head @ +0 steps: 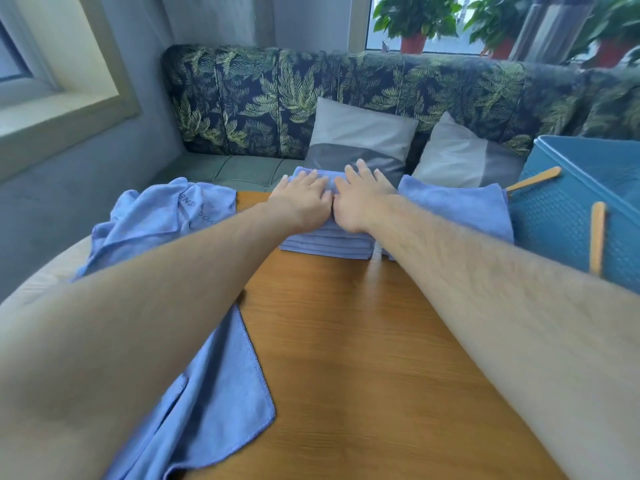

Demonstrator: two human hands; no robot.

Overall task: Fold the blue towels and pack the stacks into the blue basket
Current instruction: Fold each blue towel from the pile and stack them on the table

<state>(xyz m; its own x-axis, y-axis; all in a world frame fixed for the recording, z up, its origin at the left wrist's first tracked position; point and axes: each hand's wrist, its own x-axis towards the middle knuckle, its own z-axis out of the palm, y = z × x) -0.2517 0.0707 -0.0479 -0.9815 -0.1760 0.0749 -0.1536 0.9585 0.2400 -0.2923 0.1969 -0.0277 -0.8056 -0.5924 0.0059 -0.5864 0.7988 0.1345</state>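
A stack of folded blue towels sits at the far edge of the wooden table. My left hand and my right hand lie flat side by side on top of it, fingers straight, pressing down. To the right of the stack lies another folded blue towel. Unfolded blue towels are heaped at the table's left, one spreading toward me under my left arm. The blue basket with wooden handles stands at the right edge of the table.
A leaf-patterned sofa with two grey cushions runs behind the table. Potted plants stand on the windowsill above it. A wall with a window recess is at the left.
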